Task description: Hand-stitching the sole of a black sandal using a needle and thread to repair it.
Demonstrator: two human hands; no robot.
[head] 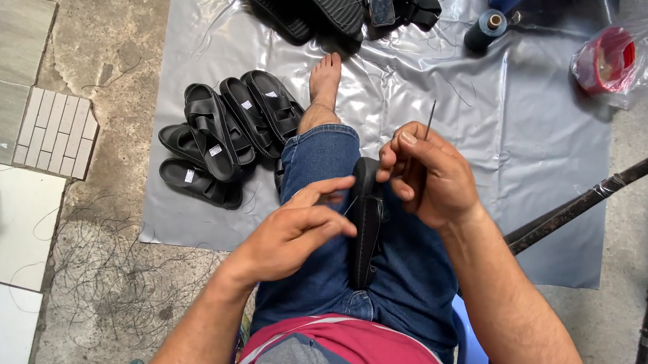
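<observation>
Seated person stitches a black sandal (365, 224) lying on edge on the jeans-clad thigh (323, 167). Right hand (429, 176) pinches a thin needle (430, 119), tip up. Left hand (297, 231) fingers extended, loosely together, touching the sandal's side. Judgement: brace sandal firmly, pull thread straight, keep needle clear of fingers.

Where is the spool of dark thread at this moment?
In the head view, the spool of dark thread stands at the upper right on the grey plastic sheet, left of the bagged red tape roll.
</observation>
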